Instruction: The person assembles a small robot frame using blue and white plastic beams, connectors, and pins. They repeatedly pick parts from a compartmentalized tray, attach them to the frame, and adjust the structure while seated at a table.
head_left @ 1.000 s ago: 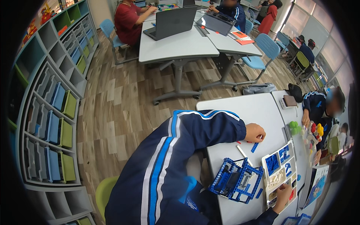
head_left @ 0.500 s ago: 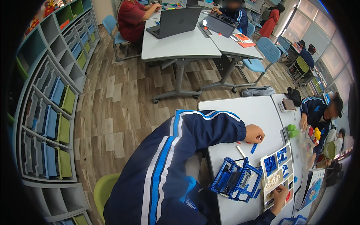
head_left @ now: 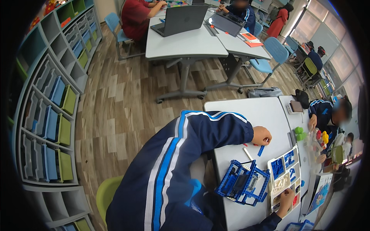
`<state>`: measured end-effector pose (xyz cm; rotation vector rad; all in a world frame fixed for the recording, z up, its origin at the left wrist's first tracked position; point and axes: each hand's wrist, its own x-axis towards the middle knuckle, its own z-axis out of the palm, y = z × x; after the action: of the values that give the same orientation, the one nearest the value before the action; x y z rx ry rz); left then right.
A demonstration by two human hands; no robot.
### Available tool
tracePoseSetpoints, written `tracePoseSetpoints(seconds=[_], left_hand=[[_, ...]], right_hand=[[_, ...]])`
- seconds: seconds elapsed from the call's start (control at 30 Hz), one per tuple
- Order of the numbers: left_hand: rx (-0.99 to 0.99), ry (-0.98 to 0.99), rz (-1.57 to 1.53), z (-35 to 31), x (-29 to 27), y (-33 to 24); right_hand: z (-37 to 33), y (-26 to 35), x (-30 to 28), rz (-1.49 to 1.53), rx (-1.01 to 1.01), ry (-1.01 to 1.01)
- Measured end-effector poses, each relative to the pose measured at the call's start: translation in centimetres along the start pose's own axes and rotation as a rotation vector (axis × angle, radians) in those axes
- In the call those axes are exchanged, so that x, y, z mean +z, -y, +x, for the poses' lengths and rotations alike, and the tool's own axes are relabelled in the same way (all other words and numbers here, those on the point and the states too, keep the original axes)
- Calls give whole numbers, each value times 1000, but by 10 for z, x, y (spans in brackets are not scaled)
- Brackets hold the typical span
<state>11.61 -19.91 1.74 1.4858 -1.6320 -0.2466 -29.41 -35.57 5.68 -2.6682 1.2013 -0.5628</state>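
Note:
My left hand (head_left: 262,135) is closed over the table, its fingertips pinched on the upper end of a short blue building beam (head_left: 261,151). Close by lie a white beam (head_left: 248,154) and small red pieces (head_left: 245,145). A blue model (head_left: 243,183), an open frame of beams with grey and black parts inside, rests in front of me. To its right is a white sorting tray (head_left: 273,188) with blue, white and red pieces in its compartments. My right hand (head_left: 285,201) reaches into the tray's near part with fingers curled together; anything between them is hidden.
A person (head_left: 323,112) sits across the table on the right, near green pieces (head_left: 300,133) and a clear bag. An upright booklet (head_left: 320,194) stands beyond the tray. Ahead is another table (head_left: 181,50) with a laptop (head_left: 180,21); bin shelves (head_left: 48,119) line the left.
My right hand has shifted slightly within the tray, its fingers drawn closer together. My left hand stays at the blue beam, and the model keeps its place.

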Motion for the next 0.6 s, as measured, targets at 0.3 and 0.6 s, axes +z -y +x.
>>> tracePoseSetpoints(seconds=[0.3, 0.6], left_hand=[[-41, 46, -51, 4, 7, 11], [-17, 7, -35, 3, 7, 10]], right_hand=[[3, -6, -3, 35, 29, 49], [3, -9, 0, 39, -16, -12]])
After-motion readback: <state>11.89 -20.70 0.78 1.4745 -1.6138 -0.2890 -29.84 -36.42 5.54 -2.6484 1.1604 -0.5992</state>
